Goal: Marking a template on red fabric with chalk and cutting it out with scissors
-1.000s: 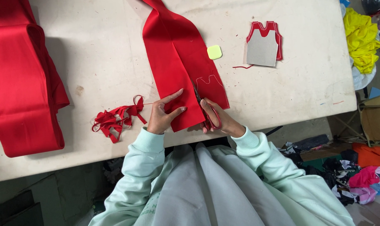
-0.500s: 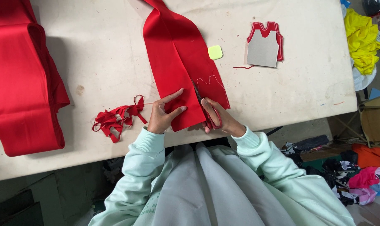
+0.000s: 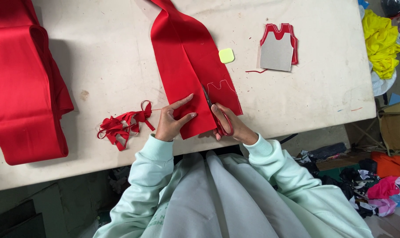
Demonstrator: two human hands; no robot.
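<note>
at the bench's near edge the left hand still lies flat, fingers spread, on the red fabric strip; the right hand, closed round red-handled scissors, has barely advanced along the chalked outline. farther back lies a grey card pattern.

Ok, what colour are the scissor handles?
Red, like the cloth under them; the scissors show in the head view.

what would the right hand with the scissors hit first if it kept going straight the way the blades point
The right hand aims the scissors up along the red cloth, beside the chalk outline. Going straight on, it likely meets only more cloth; the yellow chalk looks to lie off to the right.
</note>
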